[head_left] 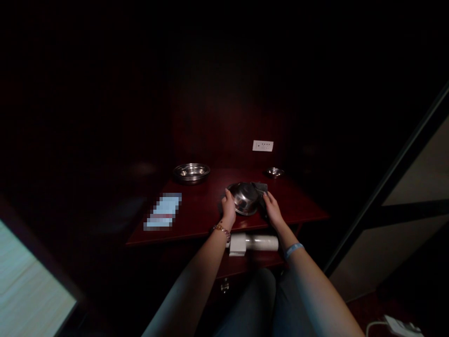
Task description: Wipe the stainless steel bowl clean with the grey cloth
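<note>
Just above the front of the dark red desk (206, 210), a shiny metal bowl (244, 197) is tilted with its rounded underside facing me. My left hand (228, 207) grips its left rim, thumb on the outside. On the other side, my right hand (272, 208) is closed on a dark grey cloth (260, 188), which lies against the bowl's right edge. The fingers under the cloth are partly hidden.
Stacked metal bowls or plates (191, 173) stand at the back left, and a small metal dish (275, 172) at the back right. A blurred pale rectangle (163, 211) lies on the left. Under the desktop sit a white roll (262, 243) and a white box (237, 245).
</note>
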Demonstrator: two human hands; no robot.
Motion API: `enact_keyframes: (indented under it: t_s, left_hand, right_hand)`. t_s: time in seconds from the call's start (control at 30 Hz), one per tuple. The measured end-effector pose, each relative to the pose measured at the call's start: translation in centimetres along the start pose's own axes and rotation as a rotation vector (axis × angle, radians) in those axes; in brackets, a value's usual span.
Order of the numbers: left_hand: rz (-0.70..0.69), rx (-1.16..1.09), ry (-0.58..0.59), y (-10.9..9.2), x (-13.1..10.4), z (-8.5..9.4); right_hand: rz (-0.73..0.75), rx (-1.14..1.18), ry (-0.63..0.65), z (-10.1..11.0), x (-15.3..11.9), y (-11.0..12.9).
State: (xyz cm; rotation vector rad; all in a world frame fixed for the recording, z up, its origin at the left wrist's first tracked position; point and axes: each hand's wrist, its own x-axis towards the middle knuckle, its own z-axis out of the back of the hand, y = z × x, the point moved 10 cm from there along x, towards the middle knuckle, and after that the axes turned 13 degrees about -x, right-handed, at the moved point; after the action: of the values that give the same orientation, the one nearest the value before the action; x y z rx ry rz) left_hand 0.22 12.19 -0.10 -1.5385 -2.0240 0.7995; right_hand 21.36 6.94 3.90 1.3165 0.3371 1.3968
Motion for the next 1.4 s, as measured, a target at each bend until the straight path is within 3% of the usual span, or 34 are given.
enact_keyframes:
  t_s: [0.23,0.6,0.8,0.93,1.07,1.4]
  left_hand:
    - [0.010,-0.031,0.014,0.0,-0.1,-0.3]
    - [0.018,-0.058,0.041,0.2,0.0,-0.5]
    - [0.033,-0.110,0.033,0.5,0.0,-0.4]
    - [0.026,-0.092,-0.005,0.5,0.0,-0.2]
    - [0.036,-0.090,-0.009,0.2,-0.3,-0.3]
    - [0.038,-0.070,-0.032,-0.3,-1.0,-0.3]
  right_hand:
    - [0.328,-0.378,0.129,-2.3,-1.5,5.0]
    - [0.547,-0.600,0.189,-4.2,-3.6,10.4]
    - [0.622,-0.655,0.322,-6.2,-2.5,12.5]
    - [0.596,-0.657,0.369,-7.4,-0.6,12.3]
    - [0.441,-0.614,0.362,-7.7,1.6,10.3]
    - [0.208,-0.523,0.297,-5.5,3.4,5.2]
